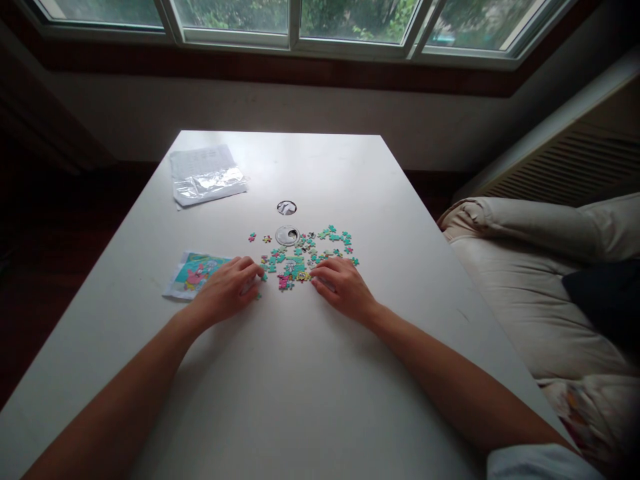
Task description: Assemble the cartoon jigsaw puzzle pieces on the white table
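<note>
Many small jigsaw pieces (333, 235) in green, pink and yellow lie loose on the white table (300, 373). At their near side is a partly joined section of jigsaw puzzle (294, 268) showing cartoon figures. My left hand (231, 288) rests left of that section, fingers bent and thumb apart, the tips close to a few green pieces. On the other side, my right hand (345, 285) has its fingers stretched toward the section's right edge, beside a yellow piece, with the thumb apart. Nothing shows held in either hand; whether the fingertips touch pieces is unclear.
A cartoon picture packet (193, 273) lies partly behind my left hand. Papers with a clear plastic sleeve (207, 177) lie far left. A round hole (287, 208) and a round cap (287, 235) are mid-table. A cushioned sofa (520, 287) stands to the right.
</note>
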`<state>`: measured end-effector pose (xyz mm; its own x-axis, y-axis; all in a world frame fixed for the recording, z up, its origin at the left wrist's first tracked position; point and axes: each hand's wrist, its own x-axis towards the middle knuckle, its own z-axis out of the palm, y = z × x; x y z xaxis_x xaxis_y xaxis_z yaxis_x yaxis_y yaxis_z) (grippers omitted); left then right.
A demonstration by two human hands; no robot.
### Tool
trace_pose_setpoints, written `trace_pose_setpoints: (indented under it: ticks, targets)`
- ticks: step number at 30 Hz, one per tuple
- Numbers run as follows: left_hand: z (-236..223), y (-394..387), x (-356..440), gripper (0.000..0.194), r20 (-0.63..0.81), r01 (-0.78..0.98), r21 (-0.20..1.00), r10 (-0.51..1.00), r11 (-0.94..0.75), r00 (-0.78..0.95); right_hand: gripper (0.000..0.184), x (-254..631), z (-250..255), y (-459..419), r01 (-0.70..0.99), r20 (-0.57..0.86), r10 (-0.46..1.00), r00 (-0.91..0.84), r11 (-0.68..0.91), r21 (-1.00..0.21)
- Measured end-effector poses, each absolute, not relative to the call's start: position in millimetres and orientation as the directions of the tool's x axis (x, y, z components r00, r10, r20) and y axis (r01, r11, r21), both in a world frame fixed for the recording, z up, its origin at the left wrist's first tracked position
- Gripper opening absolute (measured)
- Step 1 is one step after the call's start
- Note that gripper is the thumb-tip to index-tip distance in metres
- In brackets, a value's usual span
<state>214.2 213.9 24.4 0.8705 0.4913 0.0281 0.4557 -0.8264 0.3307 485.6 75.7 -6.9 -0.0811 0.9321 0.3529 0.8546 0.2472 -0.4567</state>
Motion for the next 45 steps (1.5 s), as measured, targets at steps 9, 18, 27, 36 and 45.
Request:
trace_pose_setpoints:
  ticks: [9,18,27,36,45]
  targets:
    - [35,223,203,0.015,-0.074,0.45,0.367,0.457,-0.814,0.887,0.015,517,0,84,0.88,0.414,0.902,0.124,0.093,-0.466]
    - [29,226,204,0.013,-0.049,0.377,0.412,0.393,-0.83,0.918,0.013,520,-7,85,0.884,0.404,0.906,0.127,0.081,-0.46]
    - [18,211,214,0.016,0.125,0.32,0.346,0.382,-0.882,0.916,0.016,525,-7,86,0.883,0.397,0.899,0.183,0.027,-0.468]
    - [-1,171,236,0.043,0.267,0.229,0.228,0.287,-0.946,0.92,0.018,531,-8,88,0.877,0.409,0.858,0.312,-0.093,-0.472]
    - [-1,165,238,0.041,0.236,0.228,0.208,0.275,-0.951,0.932,0.017,529,-13,92,0.873,0.406,0.863,0.3,-0.078,-0.481]
